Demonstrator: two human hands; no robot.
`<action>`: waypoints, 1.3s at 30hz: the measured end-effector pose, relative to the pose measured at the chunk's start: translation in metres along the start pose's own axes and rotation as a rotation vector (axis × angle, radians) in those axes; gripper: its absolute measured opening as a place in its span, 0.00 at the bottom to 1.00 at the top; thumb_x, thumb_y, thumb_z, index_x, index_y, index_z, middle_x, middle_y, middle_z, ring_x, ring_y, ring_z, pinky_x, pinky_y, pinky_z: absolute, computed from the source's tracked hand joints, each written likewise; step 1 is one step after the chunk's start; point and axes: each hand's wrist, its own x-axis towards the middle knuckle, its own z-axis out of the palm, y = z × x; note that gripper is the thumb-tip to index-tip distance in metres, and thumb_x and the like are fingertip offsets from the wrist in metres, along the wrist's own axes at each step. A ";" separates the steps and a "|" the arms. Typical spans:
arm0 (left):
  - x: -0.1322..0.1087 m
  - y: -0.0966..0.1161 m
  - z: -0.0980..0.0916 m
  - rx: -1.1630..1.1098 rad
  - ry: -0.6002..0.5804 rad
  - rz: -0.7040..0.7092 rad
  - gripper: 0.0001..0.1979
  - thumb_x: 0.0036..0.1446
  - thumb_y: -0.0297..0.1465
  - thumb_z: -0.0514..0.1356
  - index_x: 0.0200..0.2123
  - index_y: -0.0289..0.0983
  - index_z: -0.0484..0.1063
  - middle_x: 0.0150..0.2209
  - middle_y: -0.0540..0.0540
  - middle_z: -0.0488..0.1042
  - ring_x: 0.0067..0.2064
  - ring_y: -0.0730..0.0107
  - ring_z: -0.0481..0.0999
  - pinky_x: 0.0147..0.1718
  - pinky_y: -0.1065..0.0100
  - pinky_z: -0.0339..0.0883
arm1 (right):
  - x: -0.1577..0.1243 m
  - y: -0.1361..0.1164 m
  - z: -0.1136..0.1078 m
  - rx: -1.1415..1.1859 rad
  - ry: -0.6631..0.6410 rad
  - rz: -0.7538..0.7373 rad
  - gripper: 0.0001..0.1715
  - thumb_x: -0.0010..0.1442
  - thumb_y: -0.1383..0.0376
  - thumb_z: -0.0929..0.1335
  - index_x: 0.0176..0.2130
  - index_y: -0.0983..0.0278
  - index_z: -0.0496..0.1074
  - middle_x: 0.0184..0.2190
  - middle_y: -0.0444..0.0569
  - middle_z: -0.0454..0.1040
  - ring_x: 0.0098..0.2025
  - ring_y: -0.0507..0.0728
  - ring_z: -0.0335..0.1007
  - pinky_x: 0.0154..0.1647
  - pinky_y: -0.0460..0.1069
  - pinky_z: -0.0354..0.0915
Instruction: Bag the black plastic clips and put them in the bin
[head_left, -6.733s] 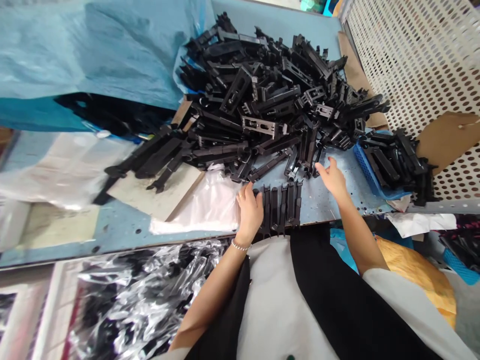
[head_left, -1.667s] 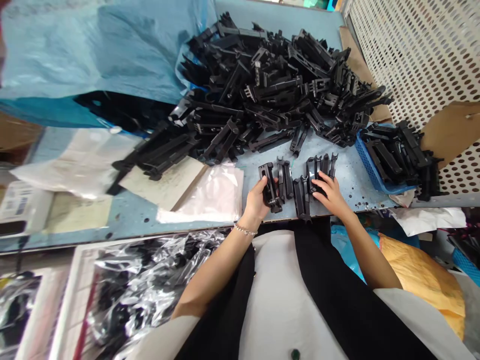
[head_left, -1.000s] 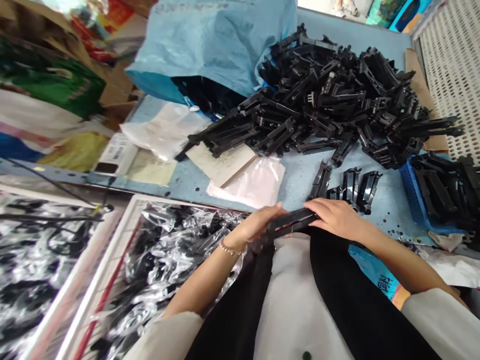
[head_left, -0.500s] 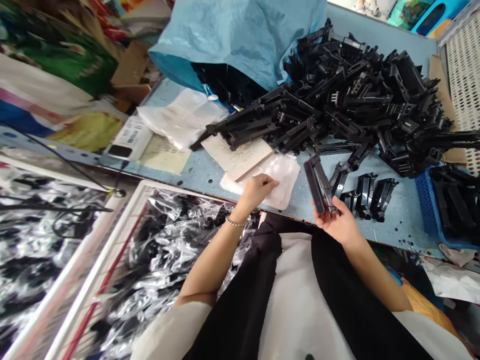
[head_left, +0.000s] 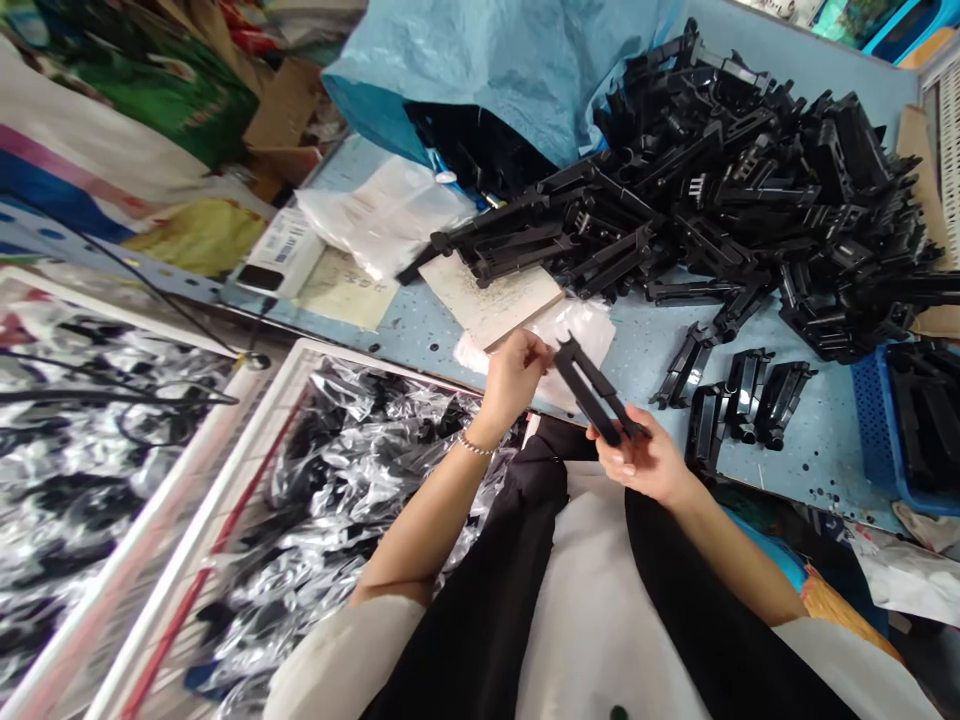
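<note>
My right hand [head_left: 637, 455] is closed round the lower end of a long black plastic part [head_left: 589, 392], a narrow frame with an open slot, held tilted above the table's front edge. Close to the part's upper end, my left hand [head_left: 516, 372] has thumb and fingers pinched together. Whatever sits between those fingertips is too small to tell. Beneath and behind the left hand lie thin clear plastic bags [head_left: 577, 322], partly covered by a beige board [head_left: 487, 300]. Several similar black parts [head_left: 750, 395] stand in a row right of my right hand.
A big heap of black parts [head_left: 750, 190] covers the table's back right, beside a blue plastic bag [head_left: 487, 70]. A blue basket [head_left: 877, 430] of parts sits at right. Below left, a white-framed bin [head_left: 300, 350] holds bagged black items. A white box [head_left: 281, 250] lies at left.
My right hand has brought the black part leftward, close to my left hand. The left hand has drawn back slightly from the plastic bags, its fingers still pinched. The view has shifted a little.
</note>
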 end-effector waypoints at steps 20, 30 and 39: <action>-0.069 0.033 0.015 0.260 -0.227 0.647 0.28 0.70 0.21 0.47 0.70 0.41 0.56 0.64 0.39 0.69 0.64 0.64 0.72 0.63 0.61 0.71 | 0.035 -0.011 0.008 -0.107 0.156 -0.120 0.25 0.61 0.45 0.68 0.31 0.64 0.69 0.17 0.35 0.56 0.16 0.45 0.44 0.14 0.41 0.50; -0.099 0.047 0.008 0.378 -0.209 0.480 0.19 0.72 0.31 0.50 0.61 0.42 0.69 0.66 0.38 0.66 0.58 0.56 0.77 0.57 0.58 0.75 | 0.007 0.004 0.031 -1.412 0.405 -0.600 0.19 0.67 0.50 0.66 0.49 0.59 0.72 0.47 0.52 0.76 0.51 0.63 0.71 0.54 0.59 0.69; -0.160 0.050 -0.092 0.534 -0.010 0.235 0.13 0.64 0.38 0.61 0.48 0.39 0.73 0.38 0.44 0.79 0.36 0.67 0.81 0.38 0.68 0.77 | 0.063 0.048 0.080 -1.094 -0.214 -0.085 0.28 0.65 0.45 0.69 0.57 0.57 0.73 0.39 0.49 0.78 0.41 0.60 0.74 0.45 0.55 0.72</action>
